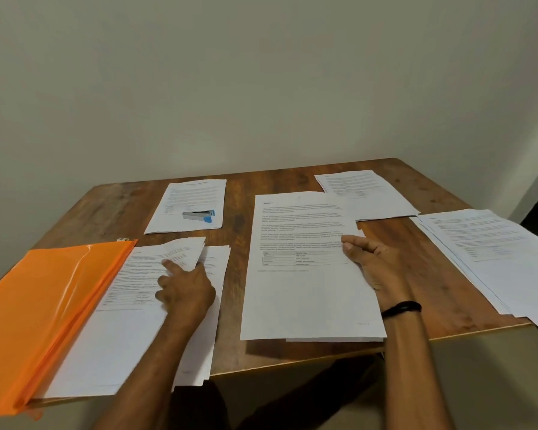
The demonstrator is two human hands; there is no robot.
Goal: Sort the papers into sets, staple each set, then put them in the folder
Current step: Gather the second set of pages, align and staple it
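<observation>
An orange folder [44,305] lies on the wooden surface [239,212], left of and nearer than the stapler [199,214]; its right edge overlaps a stack of papers [121,336] nearer than the stapler. The left hand [185,290] rests on this stack, index finger stretched along the top sheet and the other fingers curled; the sheet's far corner is lifted, though whether the thumb pinches it cannot be told. The stapler, grey with a blue end, lies on a paper set [193,193]. Right of the stapler and nearer, the right hand [376,262] grips a printed sheet [305,290] by its right edge, thumb on top and fingers underneath; a black wristband [401,308] circles that wrist. Further right of the stapler lies another pile [370,193]; furthest right of it, a fanned pile [494,259] reaches the surface's right edge.
</observation>
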